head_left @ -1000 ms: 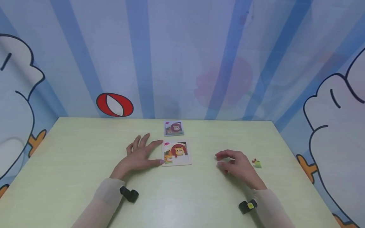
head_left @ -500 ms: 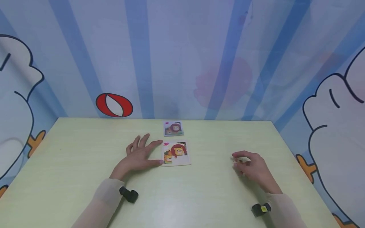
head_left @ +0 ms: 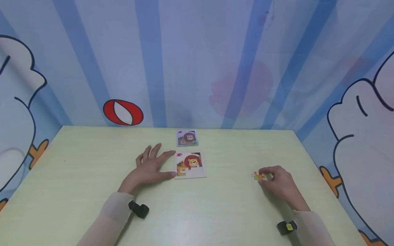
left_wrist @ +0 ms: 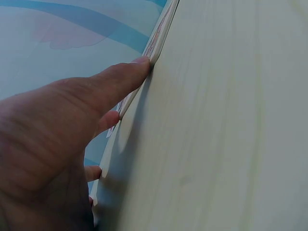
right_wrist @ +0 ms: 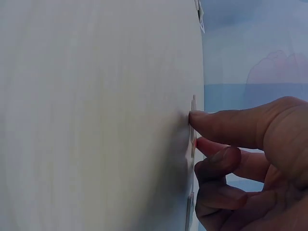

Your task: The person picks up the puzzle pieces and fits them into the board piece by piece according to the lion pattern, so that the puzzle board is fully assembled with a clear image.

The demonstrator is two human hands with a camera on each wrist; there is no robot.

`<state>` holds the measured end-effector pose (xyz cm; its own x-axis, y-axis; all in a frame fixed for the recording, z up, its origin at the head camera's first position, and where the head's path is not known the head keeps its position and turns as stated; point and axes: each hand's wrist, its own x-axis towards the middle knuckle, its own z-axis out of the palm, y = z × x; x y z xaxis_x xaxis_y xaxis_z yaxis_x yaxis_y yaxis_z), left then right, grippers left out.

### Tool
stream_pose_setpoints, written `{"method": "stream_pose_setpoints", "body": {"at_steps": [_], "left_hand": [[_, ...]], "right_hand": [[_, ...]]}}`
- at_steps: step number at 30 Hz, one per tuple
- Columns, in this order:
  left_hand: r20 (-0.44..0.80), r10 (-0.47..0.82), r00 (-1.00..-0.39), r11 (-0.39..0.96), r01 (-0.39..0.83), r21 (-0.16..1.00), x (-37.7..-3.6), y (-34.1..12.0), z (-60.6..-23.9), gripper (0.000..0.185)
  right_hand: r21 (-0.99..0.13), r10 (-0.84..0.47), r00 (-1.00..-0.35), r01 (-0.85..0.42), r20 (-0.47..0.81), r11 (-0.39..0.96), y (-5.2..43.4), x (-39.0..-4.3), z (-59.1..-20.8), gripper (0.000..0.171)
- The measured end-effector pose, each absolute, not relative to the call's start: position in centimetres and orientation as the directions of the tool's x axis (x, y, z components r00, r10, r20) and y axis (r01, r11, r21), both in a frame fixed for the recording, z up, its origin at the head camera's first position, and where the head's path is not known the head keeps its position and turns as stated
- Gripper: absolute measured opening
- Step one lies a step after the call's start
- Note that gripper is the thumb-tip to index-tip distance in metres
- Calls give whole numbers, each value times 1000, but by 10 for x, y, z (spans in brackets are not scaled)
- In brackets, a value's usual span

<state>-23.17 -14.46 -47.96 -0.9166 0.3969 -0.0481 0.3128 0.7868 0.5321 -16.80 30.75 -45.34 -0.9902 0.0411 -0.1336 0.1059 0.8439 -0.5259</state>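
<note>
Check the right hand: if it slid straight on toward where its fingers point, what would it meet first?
The right hand pinches a small puzzle piece, fingers pointing left across the table. The way looks free until the lion puzzle board, probably its right edge; depth is uncertain.

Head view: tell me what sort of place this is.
Probably a child's play corner or a small staged booth. A pale green table stands against walls with blue stripes and cartoon figures. On it lie a lion puzzle board and a small lion picture card.

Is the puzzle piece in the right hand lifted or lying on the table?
Cannot tell: right hand pinches the puzzle piece low by the table.
</note>
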Motion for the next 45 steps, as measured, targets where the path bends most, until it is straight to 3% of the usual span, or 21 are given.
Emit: {"method": "stream_pose_setpoints", "body": {"at_steps": [7,12,20,45], "left_hand": [[-54,391,-919,793,307,527,-233,-145,-480,82],[-53,395,-917,791,310,528,-233,-145,-480,82],[-47,391,-919,793,310,525,-234,-144,-478,81],[-49,395,-917,788,311,532,-231,-145,-478,80]], "right_hand": [[-524,33,-996,70,-79,849,306,-170,-455,26],[-561,-38,-999,-33,2,827,305,-173,-457,15],[-631,-101,-992,-129,81,765,285,-180,-458,20],[-810,-138,-990,-54,-33,584,198,-207,-459,14]]}}
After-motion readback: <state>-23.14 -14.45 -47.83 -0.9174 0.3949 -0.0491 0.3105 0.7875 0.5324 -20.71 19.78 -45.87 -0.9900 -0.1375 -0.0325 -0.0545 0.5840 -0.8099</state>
